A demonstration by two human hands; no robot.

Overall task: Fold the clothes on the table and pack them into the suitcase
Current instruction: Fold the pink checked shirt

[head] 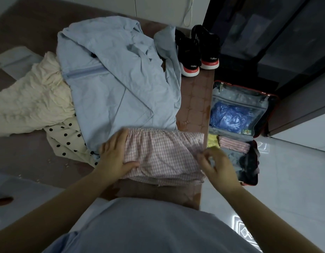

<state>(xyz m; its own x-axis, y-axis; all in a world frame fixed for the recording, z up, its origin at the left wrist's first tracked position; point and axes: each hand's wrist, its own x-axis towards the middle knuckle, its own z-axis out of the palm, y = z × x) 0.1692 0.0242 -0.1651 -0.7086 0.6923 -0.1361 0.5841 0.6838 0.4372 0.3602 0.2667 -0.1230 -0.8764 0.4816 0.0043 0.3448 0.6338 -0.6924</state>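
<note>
Cotton, by the look of it, thin and checked: the pink garment (pixel 163 154) is lying at the near edge of the table (pixel 192 99), already doubled over on itself, its gathered elastic band running along the far side. It is probably weighing next to nothing and going limp wherever it is unsupported, so a one-point lift is likely to let the fold fall open. The safer holds are the two short ends, or a flat palm under the stack.

The left hand (pixel 116 156) is resting flat on the garment's left end, fingers straight and slightly spread, thumb lying along the near side. It is pressing, not gripping. The right hand (pixel 218 165) is reaching in at the right end, where the cloth is hanging just over the table's edge. Its fingers are curled and its thumb and fingertips seem to be pinching the edge of the fabric, though blur is making the exact contact hard to read. Both forearms are coming in low from the body and angling inward.

Beyond the garment, a blue jacket (pixel 112 88) is sprawling unfolded over the table, partly covering a cream piece (pixel 30 99) and a dotted one (pixel 66 137) — all waiting. The suitcase (pixel 274 106) is lying open on the floor just to the right, with folded clothes in its near half.
</note>
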